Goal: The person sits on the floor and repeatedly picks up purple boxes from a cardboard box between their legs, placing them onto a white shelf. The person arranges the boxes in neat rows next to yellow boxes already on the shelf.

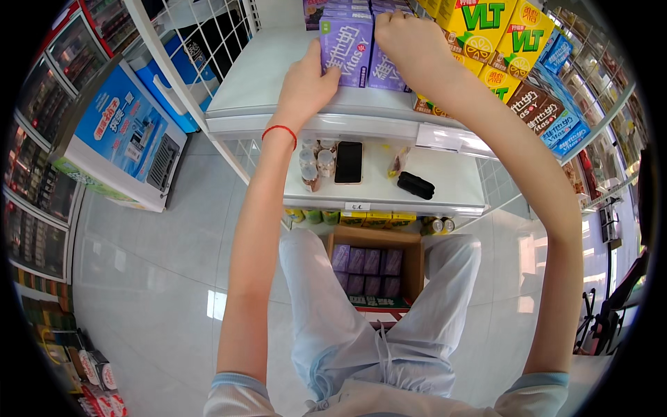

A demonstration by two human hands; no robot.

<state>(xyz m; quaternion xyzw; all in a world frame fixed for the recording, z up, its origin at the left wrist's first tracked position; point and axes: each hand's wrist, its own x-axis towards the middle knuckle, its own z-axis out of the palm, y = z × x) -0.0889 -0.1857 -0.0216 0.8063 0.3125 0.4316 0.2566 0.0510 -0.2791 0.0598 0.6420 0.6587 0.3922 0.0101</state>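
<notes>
Purple Vitasoy drink cartons [350,47] stand in rows on the white upper shelf [260,78]. My left hand [308,82] is at the lower left of the front carton, thumb on its front face and fingers along its side. A red cord circles that wrist. My right hand [411,44] bends over the neighbouring row of purple cartons [384,75], its fingers curled and partly hidden. Between my knees, an open cardboard box [414,250] holds several more purple cartons [372,260].
Yellow VLT cartons [482,23] and brown Vitasoy packs [536,101] stand right of my right hand. The lower shelf [375,194] bears a phone [348,163], small bottles [310,169] and a black case [415,185]. A wire side panel [195,47] and freezer [120,135] are left.
</notes>
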